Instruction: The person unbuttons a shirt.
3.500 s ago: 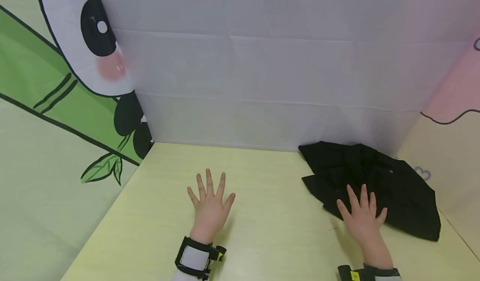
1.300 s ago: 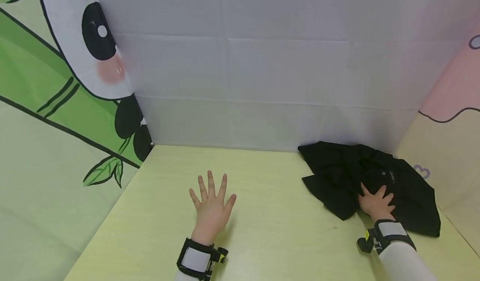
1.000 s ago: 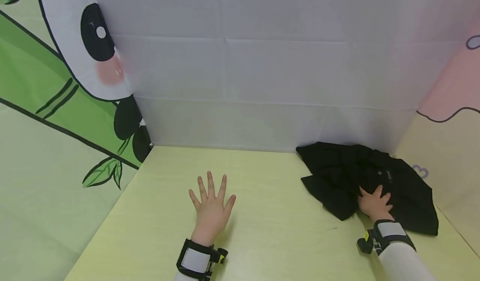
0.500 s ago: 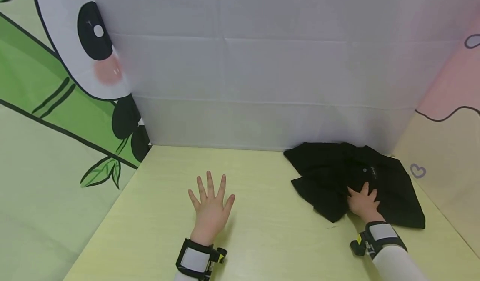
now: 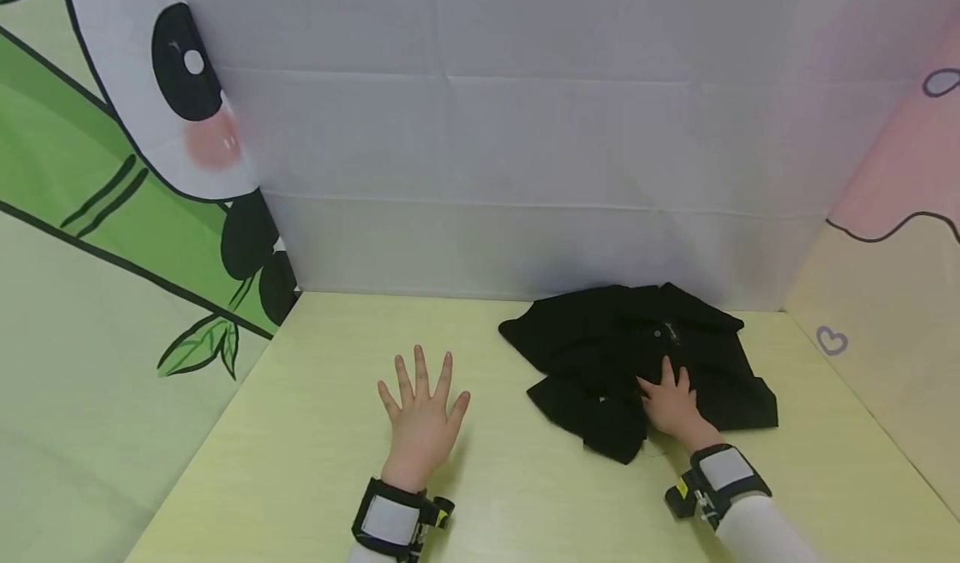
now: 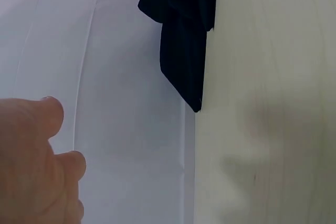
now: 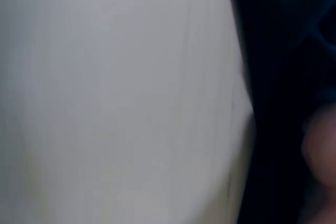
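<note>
Since the earlier frames, the black garment (image 5: pixel 637 363) is being dragged toward 9 o'clock across the table (image 5: pixel 525 496), away from the right wall. It is being pressed by the right hand (image 5: pixel 671 404), fingers extended. The left hand (image 5: pixel 422 417) is being held flat, fingers spread, well apart at 9 o'clock of the garment.

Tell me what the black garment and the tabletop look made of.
Black garment: soft matte woven fabric, seemingly; it creases, folds and carries a small button. Tabletop: smooth pale yellow-green wood-look laminate, judging by faint grain lines and slight sheen.
</note>
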Demonstrator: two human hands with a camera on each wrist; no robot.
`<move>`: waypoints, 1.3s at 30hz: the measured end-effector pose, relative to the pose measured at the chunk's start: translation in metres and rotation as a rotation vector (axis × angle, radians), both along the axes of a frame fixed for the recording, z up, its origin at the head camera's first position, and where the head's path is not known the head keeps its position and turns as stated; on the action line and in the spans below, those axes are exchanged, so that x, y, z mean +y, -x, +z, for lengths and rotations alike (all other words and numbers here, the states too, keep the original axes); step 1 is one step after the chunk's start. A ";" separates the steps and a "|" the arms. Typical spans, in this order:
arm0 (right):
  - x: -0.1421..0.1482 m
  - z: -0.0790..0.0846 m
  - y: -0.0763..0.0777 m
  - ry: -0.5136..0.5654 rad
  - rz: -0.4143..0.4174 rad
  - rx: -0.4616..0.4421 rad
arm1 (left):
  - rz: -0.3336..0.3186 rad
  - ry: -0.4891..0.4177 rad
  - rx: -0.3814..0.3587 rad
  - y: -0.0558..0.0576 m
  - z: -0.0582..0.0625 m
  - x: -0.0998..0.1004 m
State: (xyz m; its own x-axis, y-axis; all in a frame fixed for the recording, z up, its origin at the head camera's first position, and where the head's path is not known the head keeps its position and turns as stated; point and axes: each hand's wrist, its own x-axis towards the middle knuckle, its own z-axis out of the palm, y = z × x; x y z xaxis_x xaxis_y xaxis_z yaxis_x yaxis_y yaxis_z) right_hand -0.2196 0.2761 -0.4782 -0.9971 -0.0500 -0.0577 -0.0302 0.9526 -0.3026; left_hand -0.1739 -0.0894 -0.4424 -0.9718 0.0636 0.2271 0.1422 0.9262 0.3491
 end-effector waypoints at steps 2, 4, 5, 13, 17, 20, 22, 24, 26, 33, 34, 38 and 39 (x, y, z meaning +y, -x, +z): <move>-0.008 0.000 0.000 -0.018 0.034 0.016 | -0.001 -0.001 -0.004 0.001 0.000 0.001; -0.016 -0.001 0.000 -0.036 0.064 0.030 | -0.002 -0.004 -0.006 0.001 0.000 0.002; -0.020 -0.001 0.000 -0.042 0.078 0.033 | -0.002 -0.006 -0.008 0.001 -0.001 0.002; -0.042 0.001 -0.002 -0.001 0.171 0.023 | -0.015 0.000 -0.019 0.004 -0.003 0.005; -0.050 0.002 -0.003 -0.004 0.228 0.043 | -0.025 0.015 -0.022 0.005 -0.005 0.006; -0.055 0.001 -0.004 -0.015 0.269 0.058 | -0.038 0.019 -0.037 0.006 -0.007 0.008; -0.057 0.000 -0.005 -0.009 0.298 0.066 | -0.046 0.019 -0.047 0.006 -0.009 0.009; -0.059 0.001 -0.006 0.000 0.322 0.064 | -0.053 0.010 -0.051 0.005 -0.009 0.010; -0.061 0.001 -0.008 0.003 0.358 0.067 | -0.061 0.003 -0.055 0.003 -0.009 0.012; -0.066 0.003 -0.010 0.076 0.436 0.009 | -0.094 0.022 -0.168 0.000 -0.013 0.014; -0.066 0.003 -0.010 0.085 0.442 -0.006 | -0.099 0.027 -0.198 -0.001 -0.014 0.014; -0.067 0.004 -0.010 0.108 0.468 -0.054 | -0.122 0.042 -0.304 -0.003 -0.017 0.016; -0.067 0.004 -0.009 0.112 0.479 -0.055 | -0.127 0.040 -0.325 -0.003 -0.018 0.016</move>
State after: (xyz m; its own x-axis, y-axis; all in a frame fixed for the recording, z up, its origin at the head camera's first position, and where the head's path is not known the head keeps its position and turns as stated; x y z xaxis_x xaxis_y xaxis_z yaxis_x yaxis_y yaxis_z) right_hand -0.2101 0.2087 -0.4742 -0.8563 -0.5105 -0.0781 -0.4375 0.7975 -0.4154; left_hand -0.1710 -0.0735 -0.4602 -0.9767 0.1909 -0.0976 0.1445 0.9222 0.3587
